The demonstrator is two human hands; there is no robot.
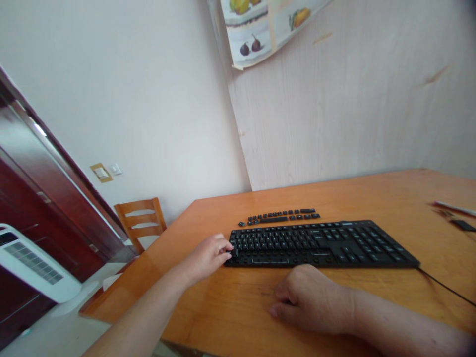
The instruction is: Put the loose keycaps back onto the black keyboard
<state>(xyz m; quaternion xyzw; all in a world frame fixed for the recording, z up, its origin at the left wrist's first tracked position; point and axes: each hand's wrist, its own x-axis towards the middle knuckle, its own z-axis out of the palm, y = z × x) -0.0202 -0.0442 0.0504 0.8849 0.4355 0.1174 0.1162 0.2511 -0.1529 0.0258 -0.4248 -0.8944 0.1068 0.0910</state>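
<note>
A black keyboard (320, 244) lies across the orange wooden table (230, 307), with a row of loose black keycaps (282, 216) just behind it. My left hand (210, 255) reaches to the keyboard's left end, its fingers curled and pressed against the corner keys. Whether anything is pinched between them I cannot make out. My right hand (310, 300) rests on the table in front of the keyboard, fingers curled under in a loose fist with nothing visible in them.
The keyboard cable (446, 287) runs off to the right. A pen-like object (455, 208) and a small dark item (463, 225) lie at the far right. A wooden chair (140, 222) stands beyond the table's left corner, near a white appliance (33, 263).
</note>
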